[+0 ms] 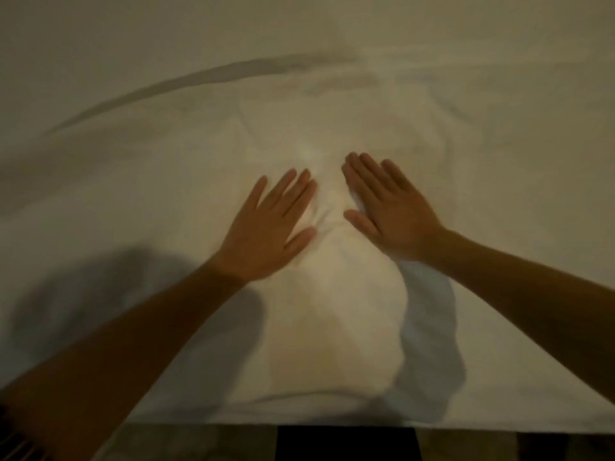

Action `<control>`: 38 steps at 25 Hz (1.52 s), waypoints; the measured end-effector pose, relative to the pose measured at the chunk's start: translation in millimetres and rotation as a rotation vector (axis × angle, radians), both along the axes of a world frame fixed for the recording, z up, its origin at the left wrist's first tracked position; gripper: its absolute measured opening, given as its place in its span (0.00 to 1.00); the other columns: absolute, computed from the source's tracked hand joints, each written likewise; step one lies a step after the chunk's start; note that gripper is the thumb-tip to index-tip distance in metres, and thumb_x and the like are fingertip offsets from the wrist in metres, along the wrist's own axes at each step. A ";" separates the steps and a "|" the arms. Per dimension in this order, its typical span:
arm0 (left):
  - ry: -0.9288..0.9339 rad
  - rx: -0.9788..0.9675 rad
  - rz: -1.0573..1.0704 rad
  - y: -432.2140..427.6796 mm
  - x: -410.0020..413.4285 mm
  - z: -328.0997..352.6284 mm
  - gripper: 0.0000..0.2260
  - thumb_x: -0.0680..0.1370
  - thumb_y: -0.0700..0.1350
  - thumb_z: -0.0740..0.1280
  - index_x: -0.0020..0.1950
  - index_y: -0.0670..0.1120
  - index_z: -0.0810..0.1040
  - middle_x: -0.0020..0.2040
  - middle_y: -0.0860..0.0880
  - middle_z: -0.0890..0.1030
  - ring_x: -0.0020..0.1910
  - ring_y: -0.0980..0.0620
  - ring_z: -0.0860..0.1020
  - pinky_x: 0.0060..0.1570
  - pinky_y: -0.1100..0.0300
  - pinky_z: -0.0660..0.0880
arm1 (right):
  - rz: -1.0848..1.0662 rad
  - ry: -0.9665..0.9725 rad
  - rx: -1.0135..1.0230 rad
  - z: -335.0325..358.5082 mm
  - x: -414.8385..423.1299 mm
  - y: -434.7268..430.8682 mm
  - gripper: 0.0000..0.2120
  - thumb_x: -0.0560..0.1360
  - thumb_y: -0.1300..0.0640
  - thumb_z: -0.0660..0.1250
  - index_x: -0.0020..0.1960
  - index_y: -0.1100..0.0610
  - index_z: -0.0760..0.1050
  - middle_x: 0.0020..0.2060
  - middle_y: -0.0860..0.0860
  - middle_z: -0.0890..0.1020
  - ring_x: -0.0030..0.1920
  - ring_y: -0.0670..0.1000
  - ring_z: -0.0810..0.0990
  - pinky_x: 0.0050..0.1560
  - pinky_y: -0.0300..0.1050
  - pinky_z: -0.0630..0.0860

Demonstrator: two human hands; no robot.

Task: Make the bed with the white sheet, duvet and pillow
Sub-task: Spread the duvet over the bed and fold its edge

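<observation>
White bedding (332, 121) fills almost the whole view; I cannot tell whether the top layer is the sheet or the duvet. My left hand (269, 224) lies flat on it, fingers straight and pointing up and to the right. My right hand (391, 211) lies flat beside it, fingers straight and pointing up and to the left. Small wrinkles gather in the cloth between the two hands. A long curved fold (186, 83) runs across the cloth at the upper left. No pillow is in view.
The near edge of the bed (332, 424) runs along the bottom of the view. Below it are a dark strip of floor (346, 444) and something dark at the bottom left corner (13, 444). Shadows of my arms fall on the cloth.
</observation>
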State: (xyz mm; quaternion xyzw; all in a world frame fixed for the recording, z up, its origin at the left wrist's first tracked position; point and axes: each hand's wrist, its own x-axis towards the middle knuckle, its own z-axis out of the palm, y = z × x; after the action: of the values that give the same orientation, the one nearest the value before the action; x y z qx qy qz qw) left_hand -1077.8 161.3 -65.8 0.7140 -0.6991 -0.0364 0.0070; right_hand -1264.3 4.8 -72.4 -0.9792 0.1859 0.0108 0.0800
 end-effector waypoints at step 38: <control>-0.003 0.066 0.096 92.3 238.9 2.3 0.28 0.80 0.63 0.45 0.77 0.51 0.56 0.77 0.48 0.58 0.75 0.48 0.57 0.72 0.51 0.52 | 0.142 -0.025 -0.048 0.4 223.7 57.9 0.30 0.81 0.41 0.46 0.74 0.60 0.61 0.73 0.55 0.65 0.73 0.54 0.63 0.72 0.51 0.56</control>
State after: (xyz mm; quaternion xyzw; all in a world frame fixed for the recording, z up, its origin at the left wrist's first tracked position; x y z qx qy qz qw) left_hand -838.9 253.6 -63.4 0.7466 -0.6626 -0.0579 -0.0159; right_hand -1040.6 62.7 -71.9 -0.9917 0.1150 -0.0004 0.0580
